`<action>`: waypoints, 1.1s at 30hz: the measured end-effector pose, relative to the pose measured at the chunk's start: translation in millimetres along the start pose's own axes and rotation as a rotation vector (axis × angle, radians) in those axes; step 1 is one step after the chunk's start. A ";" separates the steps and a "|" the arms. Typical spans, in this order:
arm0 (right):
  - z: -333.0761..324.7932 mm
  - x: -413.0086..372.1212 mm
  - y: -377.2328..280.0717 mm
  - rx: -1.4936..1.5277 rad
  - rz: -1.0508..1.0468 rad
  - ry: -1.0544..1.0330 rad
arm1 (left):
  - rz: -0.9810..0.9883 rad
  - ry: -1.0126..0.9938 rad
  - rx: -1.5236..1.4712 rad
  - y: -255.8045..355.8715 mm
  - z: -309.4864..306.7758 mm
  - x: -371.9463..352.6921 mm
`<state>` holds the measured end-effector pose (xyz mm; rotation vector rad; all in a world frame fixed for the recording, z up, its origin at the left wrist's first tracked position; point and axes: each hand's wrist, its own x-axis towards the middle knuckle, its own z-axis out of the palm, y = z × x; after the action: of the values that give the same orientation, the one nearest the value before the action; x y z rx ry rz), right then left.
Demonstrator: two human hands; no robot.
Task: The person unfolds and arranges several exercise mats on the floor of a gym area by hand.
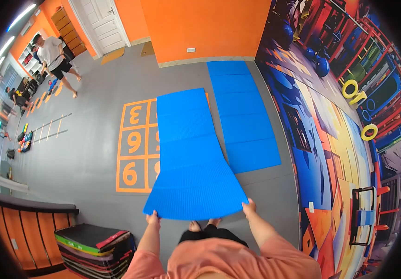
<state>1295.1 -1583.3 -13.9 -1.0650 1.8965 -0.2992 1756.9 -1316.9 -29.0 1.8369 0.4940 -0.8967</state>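
Observation:
A long blue exercise mat [188, 158] stretches away from me, its near end lifted off the floor. My left hand [153, 217] is closed on its near left corner. At the near right corner, my right hand [249, 207] grips the same edge. The mat's far part covers some of an orange number grid [134, 142] marked on the grey floor. To its right lies a second blue mat [244, 116], flat and unfolded, beside the painted wall. My bare feet show just under the near edge.
Stacked folded mats [95, 246] stand at lower left beside an orange-panelled counter [33, 232]. A muralled wall [321, 153] with racks and yellow rings [369, 132] runs along the right. A person [53, 58] walks at upper left, near floor ladder markings [49, 129].

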 end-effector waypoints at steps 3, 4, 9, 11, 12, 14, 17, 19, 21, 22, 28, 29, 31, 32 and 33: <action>33.2 14.4 43.8 0.018 0.210 0.096 | -0.131 -0.006 0.057 -84.3 -7.9 57.7; 55.6 39.8 79.9 0.052 0.233 0.132 | -0.145 0.052 -0.028 -131.1 -10.6 82.8; 156.7 129.0 257.5 -0.033 0.464 0.023 | -0.423 0.139 0.101 -285.5 0.9 178.9; 193.8 164.0 319.2 -0.116 0.534 -0.016 | -0.543 0.081 0.091 -358.8 -7.9 230.5; 210.2 203.2 366.3 -0.277 0.356 -0.093 | -0.504 0.057 0.076 -395.7 -6.7 261.6; 237.0 242.4 449.1 -0.444 0.116 -0.323 | -0.501 0.040 0.104 -450.2 -26.0 313.3; 241.1 273.0 497.5 -0.377 0.025 -0.472 | -0.158 -0.015 0.106 -503.1 -21.0 355.8; 263.9 286.3 512.5 -0.146 0.150 -0.458 | 0.005 0.073 0.062 -510.6 11.1 384.8; 280.8 305.0 485.3 0.047 0.339 -0.475 | 0.080 0.126 0.039 -481.6 49.4 399.9; 280.7 315.2 456.6 0.111 0.356 -0.516 | 0.097 0.107 0.012 -470.9 66.4 412.1; 324.7 396.6 330.0 -0.130 -0.337 -0.056 | 0.256 -0.108 0.087 -367.2 164.3 442.1; 330.6 407.4 312.2 -0.215 -0.370 -0.056 | 0.342 -0.110 0.074 -350.7 184.2 445.3; 338.6 424.4 276.3 -0.350 -0.398 -0.042 | 0.437 -0.087 0.065 -339.9 215.2 468.8; 343.6 432.6 256.5 -0.395 -0.396 -0.025 | 0.538 -0.052 0.047 -336.3 228.9 484.2; 351.6 447.6 247.5 -0.413 -0.420 0.016 | 0.538 -0.059 0.052 -330.9 238.2 502.3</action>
<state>1346.3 -1709.3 -619.5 -1.7484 1.7757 -0.1512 1770.3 -1421.0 -667.4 1.8514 -0.0679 -0.5938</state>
